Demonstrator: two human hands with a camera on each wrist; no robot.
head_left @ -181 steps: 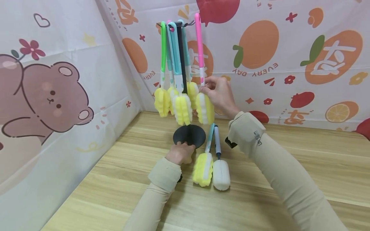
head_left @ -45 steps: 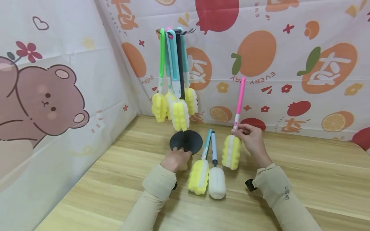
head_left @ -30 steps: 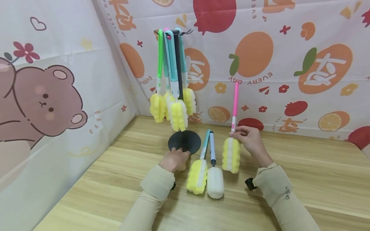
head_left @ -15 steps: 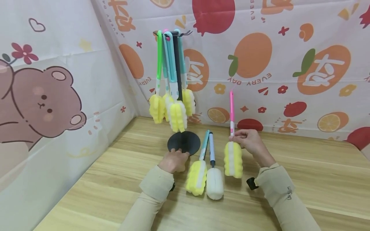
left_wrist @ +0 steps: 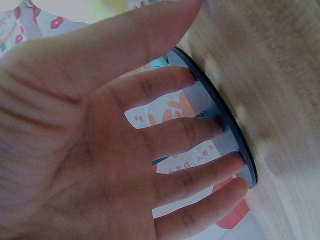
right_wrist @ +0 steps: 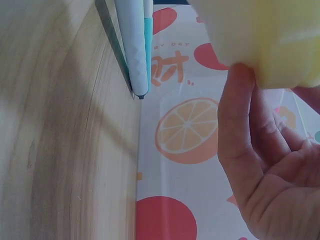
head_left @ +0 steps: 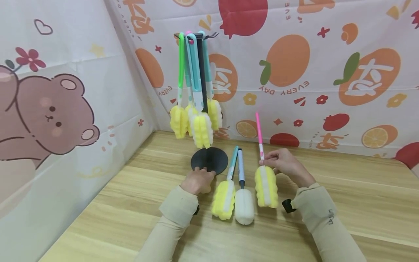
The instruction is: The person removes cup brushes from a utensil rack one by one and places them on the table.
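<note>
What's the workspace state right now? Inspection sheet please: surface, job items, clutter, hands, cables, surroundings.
Surface: wooden table, light planks.
Job's things: pink-handled sponge brush, its sponge on the table, handle tilted up; rack on a black round base, with several yellow sponge brushes hanging from it.
Clutter: teal-handled yellow brush and white sponge brush lying side by side beside the base.
Grippers: right hand pinches the pink brush at its neck; left hand presses straight fingers on the base edge.
Cables: nothing seen.
Surroundings: fruit-print backdrop behind, bear-print cloth at left.
</note>
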